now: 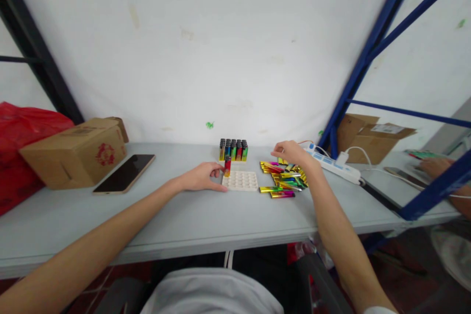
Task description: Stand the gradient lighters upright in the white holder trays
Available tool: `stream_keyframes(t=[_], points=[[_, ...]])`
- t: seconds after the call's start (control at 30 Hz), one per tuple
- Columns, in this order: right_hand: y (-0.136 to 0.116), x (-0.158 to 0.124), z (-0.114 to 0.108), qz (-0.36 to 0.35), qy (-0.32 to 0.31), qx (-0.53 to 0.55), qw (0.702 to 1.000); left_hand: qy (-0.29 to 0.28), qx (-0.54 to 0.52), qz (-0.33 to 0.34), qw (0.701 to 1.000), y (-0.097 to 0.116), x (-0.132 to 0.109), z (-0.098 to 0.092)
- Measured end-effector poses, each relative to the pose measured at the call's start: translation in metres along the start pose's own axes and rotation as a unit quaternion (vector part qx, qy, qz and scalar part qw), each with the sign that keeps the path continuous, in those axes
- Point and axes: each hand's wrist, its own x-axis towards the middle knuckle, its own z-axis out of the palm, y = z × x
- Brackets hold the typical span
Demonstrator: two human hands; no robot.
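Observation:
My left hand (pixel 203 177) rests on the grey table beside a white tray (pixel 240 181) with round holes. Its fingers pinch a red lighter (pixel 227 165) that stands upright at the tray's far left corner. My right hand (pixel 290 151) hovers over a pile of several shiny coloured lighters (pixel 283 179) lying to the right of the tray, fingers curled down onto the pile. Whether those fingers hold a lighter is hidden. Behind the tray stands a filled block of upright lighters (pixel 233 149).
A dark phone (pixel 124 173) and a cardboard box (pixel 77 150) lie at the left, with a red bag (pixel 16 147) behind. A white power strip (pixel 333 163) with cables runs at the right by blue shelf posts (pixel 362 59). Another person's hand (pixel 436 167) shows far right.

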Motion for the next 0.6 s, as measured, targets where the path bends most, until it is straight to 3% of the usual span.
stream_keyframes(t=[0.17,0.3,0.6], points=[[0.002,-0.009,-0.006,0.037,-0.150,0.015,0.988,0.001,-0.015,-0.004,1.000,0.000,-0.001,0.000],[-0.003,-0.011,-0.011,0.060,-0.179,-0.015,0.982,0.001,-0.009,-0.006,1.000,0.000,0.000,0.000],[0.020,-0.025,-0.023,0.053,-0.288,0.024,0.956,-0.002,0.009,0.000,1.000,0.002,0.000,0.000]])
